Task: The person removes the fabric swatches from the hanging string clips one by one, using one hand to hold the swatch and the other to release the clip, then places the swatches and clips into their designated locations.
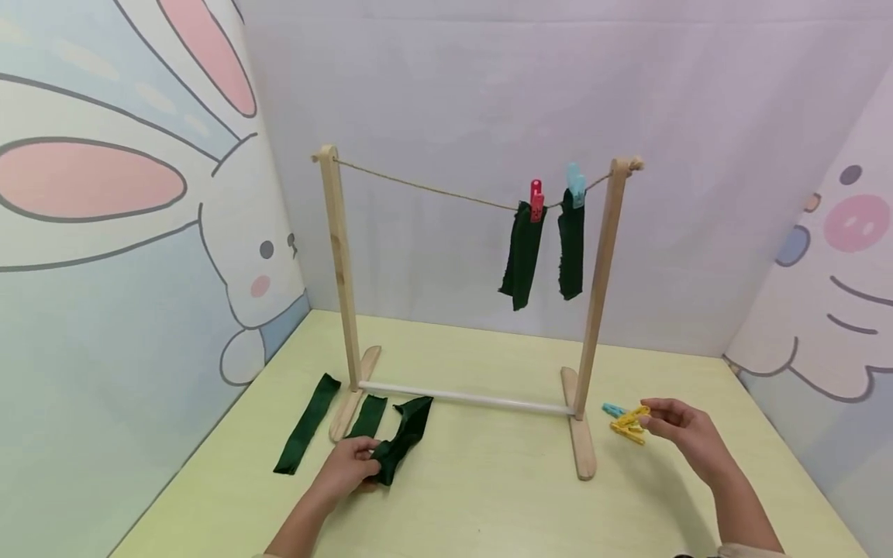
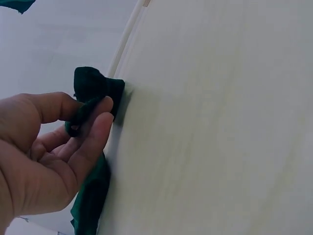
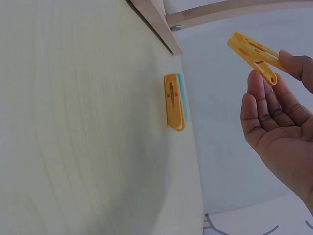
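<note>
I see the left hand (image 1: pixel 346 469) pinching a green strip (image 1: pixel 410 434) before the wooden rack (image 1: pixel 467 399); right of the rack, the right hand (image 1: pixel 687 435), fingers pinching a yellow clothespin (image 3: pixel 248 50), apparently above the table (image 1: pixel 502 488).

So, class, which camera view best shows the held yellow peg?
Right wrist: the held yellow peg appears large, apart from the other yellow peg. Head view: small, visually bunched with that one. Left wrist: not visible.

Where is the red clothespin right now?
In the head view, the red clothespin is right of centre on the rope, clipping a green strip, just left of the blue clothespin.
</note>
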A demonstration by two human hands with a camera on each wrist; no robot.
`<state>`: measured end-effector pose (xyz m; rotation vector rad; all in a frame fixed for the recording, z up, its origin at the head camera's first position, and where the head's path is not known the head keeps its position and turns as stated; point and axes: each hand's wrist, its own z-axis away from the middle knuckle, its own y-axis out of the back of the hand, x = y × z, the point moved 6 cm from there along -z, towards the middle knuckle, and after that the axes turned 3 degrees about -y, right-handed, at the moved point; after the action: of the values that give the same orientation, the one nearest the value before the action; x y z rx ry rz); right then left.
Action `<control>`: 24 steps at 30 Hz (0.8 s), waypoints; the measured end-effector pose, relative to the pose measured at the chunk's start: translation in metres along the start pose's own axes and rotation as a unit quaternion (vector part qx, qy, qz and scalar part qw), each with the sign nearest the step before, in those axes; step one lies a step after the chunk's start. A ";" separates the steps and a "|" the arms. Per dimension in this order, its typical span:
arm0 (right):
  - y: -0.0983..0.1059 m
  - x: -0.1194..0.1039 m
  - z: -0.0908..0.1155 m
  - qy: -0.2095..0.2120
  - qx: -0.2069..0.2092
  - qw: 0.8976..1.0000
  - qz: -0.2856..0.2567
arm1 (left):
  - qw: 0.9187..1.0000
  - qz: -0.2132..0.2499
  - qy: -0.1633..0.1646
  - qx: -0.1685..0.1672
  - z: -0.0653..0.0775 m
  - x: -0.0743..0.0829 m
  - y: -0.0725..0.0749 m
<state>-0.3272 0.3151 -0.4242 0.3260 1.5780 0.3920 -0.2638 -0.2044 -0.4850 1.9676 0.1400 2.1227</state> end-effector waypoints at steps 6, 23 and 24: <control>0.001 0.017 0.002 -0.022 -0.029 0.999 -0.011 | 0.999 -0.041 0.021 -0.026 0.008 -0.003 0.003; 0.004 0.063 0.008 -0.117 -0.090 0.989 -0.020 | 0.982 -0.151 -0.058 -0.099 0.025 0.017 0.013; 0.004 0.064 0.008 -0.114 -0.092 0.989 -0.019 | 0.981 -0.154 -0.061 -0.098 0.026 0.019 0.015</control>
<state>-0.3227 0.3469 -0.4798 0.1899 1.3115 0.4511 -0.2408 -0.2164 -0.4610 1.8216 0.1919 1.7466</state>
